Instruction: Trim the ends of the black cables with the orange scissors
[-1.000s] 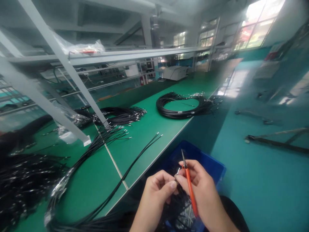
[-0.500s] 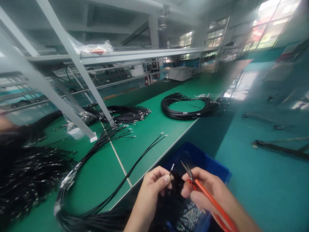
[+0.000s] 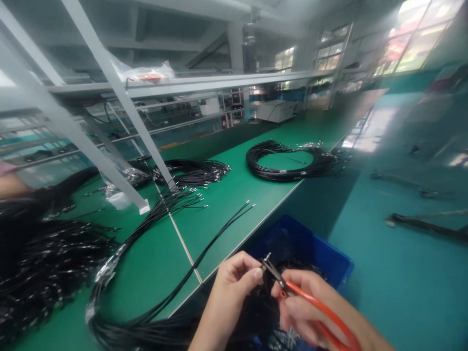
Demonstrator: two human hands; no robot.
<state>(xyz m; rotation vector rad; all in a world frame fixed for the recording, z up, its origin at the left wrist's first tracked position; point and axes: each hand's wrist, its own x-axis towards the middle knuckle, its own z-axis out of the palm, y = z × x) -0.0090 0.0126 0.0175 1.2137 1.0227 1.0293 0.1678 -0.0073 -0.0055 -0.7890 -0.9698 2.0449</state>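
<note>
Between thumb and fingers, my left hand (image 3: 234, 280) pinches a black cable just below its pale metal end (image 3: 268, 256). My right hand (image 3: 310, 297) is closed round the orange handles of scissors (image 3: 321, 307), whose dark blades (image 3: 273, 273) lie across the cable end, close to my left fingertips. Whether the blades are fully closed I cannot tell. Under both hands stands a blue bin (image 3: 329, 261) with dark cable pieces in it and pale bits at the bottom. A bundle of black cables (image 3: 146, 317) runs along the bench to the left of my left hand.
On the green bench (image 3: 219, 234) lie a coiled black cable bundle (image 3: 278, 173), another bundle (image 3: 197, 171) and a dark cable heap (image 3: 51, 273) at left. Slanted white shelf posts (image 3: 127, 112) rise there. A person's arm (image 3: 14, 183) shows at the left edge.
My right hand has brought the scissors leftward, so their blades now cross the cable end that stood apart from them before. My left hand keeps its pinch. The view has shifted slightly.
</note>
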